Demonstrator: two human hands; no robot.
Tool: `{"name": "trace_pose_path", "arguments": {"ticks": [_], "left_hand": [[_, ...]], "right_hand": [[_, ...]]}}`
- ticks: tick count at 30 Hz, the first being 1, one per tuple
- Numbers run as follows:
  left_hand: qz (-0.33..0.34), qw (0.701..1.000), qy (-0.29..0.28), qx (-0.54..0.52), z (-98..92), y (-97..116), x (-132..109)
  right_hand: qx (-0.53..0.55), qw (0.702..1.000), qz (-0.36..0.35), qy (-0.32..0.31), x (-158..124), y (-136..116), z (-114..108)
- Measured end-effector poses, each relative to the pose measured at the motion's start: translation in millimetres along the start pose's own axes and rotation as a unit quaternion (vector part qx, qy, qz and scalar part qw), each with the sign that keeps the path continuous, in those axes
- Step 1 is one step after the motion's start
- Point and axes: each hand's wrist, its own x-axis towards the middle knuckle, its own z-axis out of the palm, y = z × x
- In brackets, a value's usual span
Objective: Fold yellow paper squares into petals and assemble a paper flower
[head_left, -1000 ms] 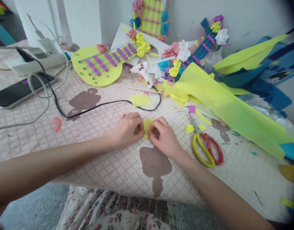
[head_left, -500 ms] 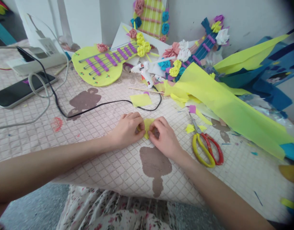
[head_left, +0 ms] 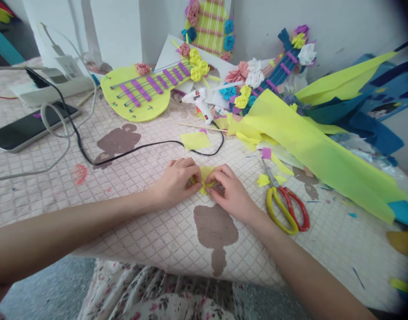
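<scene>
Between both hands is a small piece of yellow crepe paper (head_left: 207, 172), partly hidden by the fingers and creased at its near edge. My left hand (head_left: 181, 181) pinches its left side between thumb and fingertips. On the other side my right hand (head_left: 231, 191) holds the paper's right edge, thumb and index finger close together. Beyond the hands lies a flat yellow paper square (head_left: 195, 141). To the right, scissors (head_left: 283, 204) with one yellow and one red handle rest on the quilted cloth, blades pointing away.
A white glue gun (head_left: 200, 103) with a black cord (head_left: 137, 146) lies at the back. Near it are a yellow paper guitar (head_left: 137, 93), a blue flower-trimmed one (head_left: 277, 75) and a large yellow sheet (head_left: 310, 142). A phone (head_left: 27, 126) and power strip (head_left: 53, 84) sit left.
The right thumb and index finger have shifted slightly on the yellow paper, whose near edge looks more gathered. My left hand has hardly moved.
</scene>
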Motion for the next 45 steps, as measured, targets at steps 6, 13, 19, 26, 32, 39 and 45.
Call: {"name": "trace_pose_path", "arguments": {"ticks": [6, 13, 19, 26, 32, 39, 45], "left_hand": [[0.001, 1.0, -0.012, 0.003, -2.4, -2, -1], [0.0, 1.0, -0.004, -0.005, -0.1, -2, -1], [-0.01, 1.0, -0.008, -0.009, -1.2, -1, 1], [-0.009, 1.0, 0.006, 0.01, 1.7, 0, 2], [-0.012, 1.0, 0.013, 0.01, 1.7, 2, 1], [-0.008, 1.0, 0.014, 0.017, 2.4, 3, 1], [-0.006, 1.0, 0.009, 0.02, 1.0, 5, 1]], "right_hand": [[-0.023, 1.0, 0.01, 0.007, 0, -3, 2], [-0.021, 1.0, 0.018, 0.011, 2, -3, 1], [-0.014, 0.999, 0.029, 0.025, 2, -3, 5], [-0.03, 0.998, 0.025, 0.044, 3, -4, 7], [-0.043, 0.998, 0.026, 0.049, 3, -4, 9], [-0.056, 0.997, 0.026, 0.054, 3, -6, 11], [-0.049, 0.997, 0.019, 0.054, 2, -5, 12]]}}
